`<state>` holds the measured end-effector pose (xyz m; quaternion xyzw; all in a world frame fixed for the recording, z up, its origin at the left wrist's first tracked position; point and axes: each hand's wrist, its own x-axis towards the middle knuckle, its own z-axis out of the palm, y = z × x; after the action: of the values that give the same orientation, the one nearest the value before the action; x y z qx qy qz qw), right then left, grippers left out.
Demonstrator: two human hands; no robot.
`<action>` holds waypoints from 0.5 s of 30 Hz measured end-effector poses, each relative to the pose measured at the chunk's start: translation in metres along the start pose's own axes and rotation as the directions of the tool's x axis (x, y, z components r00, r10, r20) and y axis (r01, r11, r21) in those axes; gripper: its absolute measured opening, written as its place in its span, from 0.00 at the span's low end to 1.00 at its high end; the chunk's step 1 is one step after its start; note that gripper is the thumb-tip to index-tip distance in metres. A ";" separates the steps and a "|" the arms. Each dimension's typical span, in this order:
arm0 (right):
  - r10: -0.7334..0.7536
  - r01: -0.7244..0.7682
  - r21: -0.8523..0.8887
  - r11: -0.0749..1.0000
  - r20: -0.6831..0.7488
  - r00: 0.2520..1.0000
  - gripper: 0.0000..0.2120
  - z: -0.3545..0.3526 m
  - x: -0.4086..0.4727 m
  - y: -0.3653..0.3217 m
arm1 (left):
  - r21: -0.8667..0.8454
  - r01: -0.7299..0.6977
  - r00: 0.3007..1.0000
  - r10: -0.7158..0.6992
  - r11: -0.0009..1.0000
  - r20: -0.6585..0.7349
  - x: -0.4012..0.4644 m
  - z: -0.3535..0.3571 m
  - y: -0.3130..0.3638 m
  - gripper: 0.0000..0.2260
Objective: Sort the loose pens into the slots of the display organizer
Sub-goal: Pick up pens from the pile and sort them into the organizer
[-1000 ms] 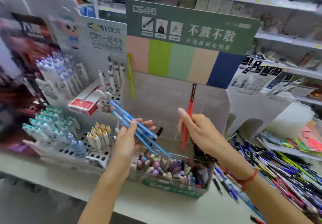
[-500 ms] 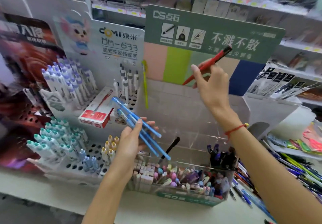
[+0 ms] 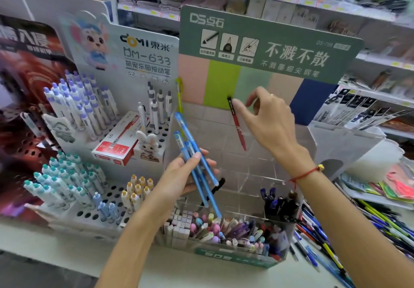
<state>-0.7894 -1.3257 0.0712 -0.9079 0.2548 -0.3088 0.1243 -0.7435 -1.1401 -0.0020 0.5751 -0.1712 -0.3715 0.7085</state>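
Observation:
My left hand (image 3: 179, 175) grips a bundle of three blue pens (image 3: 197, 164), tips pointing down over the clear acrylic organizer (image 3: 257, 175). My right hand (image 3: 266, 122) pinches a red pen (image 3: 237, 126) near its black cap, holding it almost upright with the tip down above the organizer's upper tier. The front bin (image 3: 235, 258) of the organizer holds several mixed pens and erasers, and a few dark pens (image 3: 277, 202) stand in its right slot.
A white perforated display (image 3: 107, 196) with several white click pens and a red pen box (image 3: 116, 146) stands at the left. A green signboard (image 3: 268, 48) rises behind the organizer. A pile of loose pens (image 3: 336, 231) lies at the right on the shelf.
My right hand has come down from in front of the green sign and turned the red pen from a slant to nearly vertical, tip down. My left hand keeps the blue pens.

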 end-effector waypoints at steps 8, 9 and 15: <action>-0.195 -0.176 0.583 0.793 0.517 0.834 0.06 0.021 -0.025 -0.012 | 0.023 0.053 0.992 -0.055 0.998 0.112 0.000 0.015 0.000 0.10; -0.202 -0.205 0.600 0.773 0.539 0.817 0.04 0.020 -0.027 -0.011 | 0.014 0.047 0.994 -0.048 0.999 0.099 0.001 0.015 0.000 0.10; -0.187 -0.033 0.506 0.862 0.377 0.907 0.08 0.012 -0.034 0.007 | -0.269 -0.202 0.979 0.194 0.942 -0.056 0.011 0.027 0.014 0.09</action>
<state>-0.8077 -1.3122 0.0416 -0.8980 0.0964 -0.1701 0.3942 -0.7499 -1.1662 0.0167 0.4568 -0.1651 -0.3100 0.8173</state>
